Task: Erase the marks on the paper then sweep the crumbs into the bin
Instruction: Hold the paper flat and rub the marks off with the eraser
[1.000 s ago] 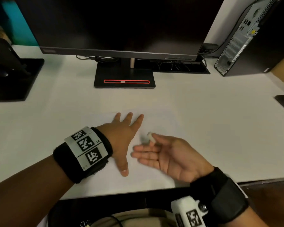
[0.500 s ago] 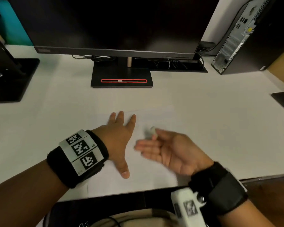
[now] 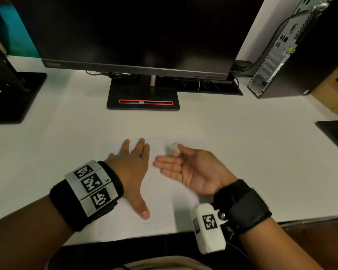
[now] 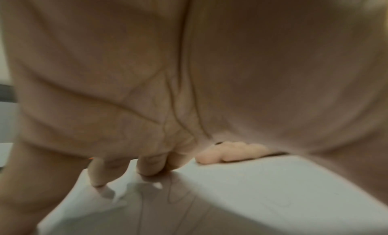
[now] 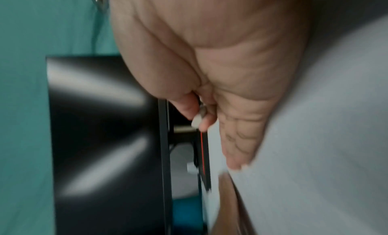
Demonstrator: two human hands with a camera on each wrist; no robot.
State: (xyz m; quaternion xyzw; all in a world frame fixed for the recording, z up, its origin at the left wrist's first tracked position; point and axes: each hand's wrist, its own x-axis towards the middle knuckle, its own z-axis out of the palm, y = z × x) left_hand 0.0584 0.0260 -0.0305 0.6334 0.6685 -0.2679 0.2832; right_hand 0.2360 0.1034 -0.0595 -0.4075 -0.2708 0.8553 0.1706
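The left hand [image 3: 132, 168] is laid flat, palm down, on the white paper [image 3: 164, 217], its fingers [image 3: 140, 146] spread straight and pressed against the sheet. The right hand [image 3: 195, 172] is held palm up just above the paper; a small white eraser [image 3: 173, 148] is pinched between thumb and forefinger, the other fingers relaxed. The paper lies on the white worktop [image 3: 261, 152], near its front edge, before the monitor stand [image 3: 143, 96].

White eraser [image 3: 173, 148], white paper [image 3: 164, 193], white worktop [image 3: 242, 143]; black monitor base [image 3: 142, 98] with a red stripe at twelve o'clock.
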